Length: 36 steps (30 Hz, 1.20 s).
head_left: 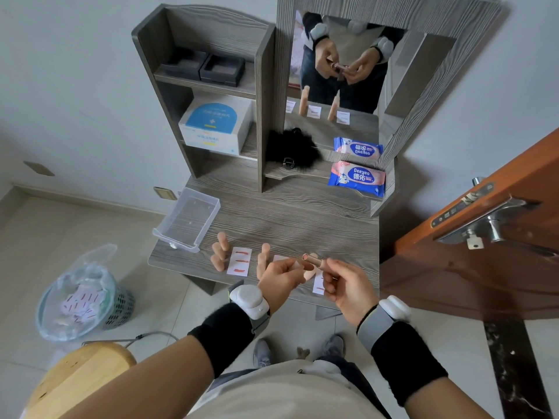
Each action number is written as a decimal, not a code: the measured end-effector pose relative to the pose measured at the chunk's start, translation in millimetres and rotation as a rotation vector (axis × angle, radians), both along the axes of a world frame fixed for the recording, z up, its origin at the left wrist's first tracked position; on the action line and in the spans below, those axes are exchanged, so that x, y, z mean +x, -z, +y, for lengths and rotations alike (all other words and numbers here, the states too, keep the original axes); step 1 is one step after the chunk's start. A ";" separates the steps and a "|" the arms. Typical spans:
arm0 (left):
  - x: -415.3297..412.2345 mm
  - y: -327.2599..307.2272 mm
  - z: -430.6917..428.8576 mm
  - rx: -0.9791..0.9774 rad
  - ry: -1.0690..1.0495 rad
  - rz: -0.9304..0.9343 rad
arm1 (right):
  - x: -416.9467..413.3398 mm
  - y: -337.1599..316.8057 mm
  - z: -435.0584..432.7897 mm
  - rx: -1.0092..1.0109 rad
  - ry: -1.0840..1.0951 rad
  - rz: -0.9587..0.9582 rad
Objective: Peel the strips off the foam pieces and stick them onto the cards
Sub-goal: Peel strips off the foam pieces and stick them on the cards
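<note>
Foam piece (313, 260): held above the desk's (302, 213) front edge, long axis left to right between the hands.
Left hand (281, 276): fingertips pinch its left end.
Right hand (348, 285): fingers curl round its right end.
Target card (319, 287): just below, partly hidden, nearer the right hand.
Left of the hands: striped card (239, 260), spare foam pieces (216, 261); nothing seems to be in the way.

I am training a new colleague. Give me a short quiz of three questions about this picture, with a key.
1. True or false: the left hand and the right hand hold one foam piece between them.
2. How many red strips are on the leftmost card?
3. Where is the clear plastic box? A) in the basket B) on the desk C) on a shelf
Key: 1 true; 2 three; 3 B.
</note>
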State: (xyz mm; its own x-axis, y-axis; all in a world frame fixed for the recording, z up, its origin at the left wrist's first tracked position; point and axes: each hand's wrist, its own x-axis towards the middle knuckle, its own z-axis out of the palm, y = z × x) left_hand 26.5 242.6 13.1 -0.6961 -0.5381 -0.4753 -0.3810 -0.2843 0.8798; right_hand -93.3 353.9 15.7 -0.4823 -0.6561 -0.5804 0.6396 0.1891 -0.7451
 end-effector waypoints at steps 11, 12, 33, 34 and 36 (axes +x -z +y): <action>3.0 4.1 -6.7 -0.049 0.124 -0.056 | -5.6 7.0 3.9 0.172 -0.060 0.073; 3.3 4.5 -6.8 -0.049 0.149 -0.046 | -6.2 6.8 5.4 0.176 -0.068 0.069; 19.9 22.7 16.5 -0.181 0.227 -0.003 | 18.5 27.1 29.9 0.159 -0.126 -0.032; 20.2 23.7 16.6 -0.187 0.239 -0.007 | 19.8 29.3 31.0 0.156 -0.117 -0.040; 20.2 24.6 17.3 -0.198 0.254 -0.016 | 22.8 32.8 31.3 0.150 -0.101 -0.058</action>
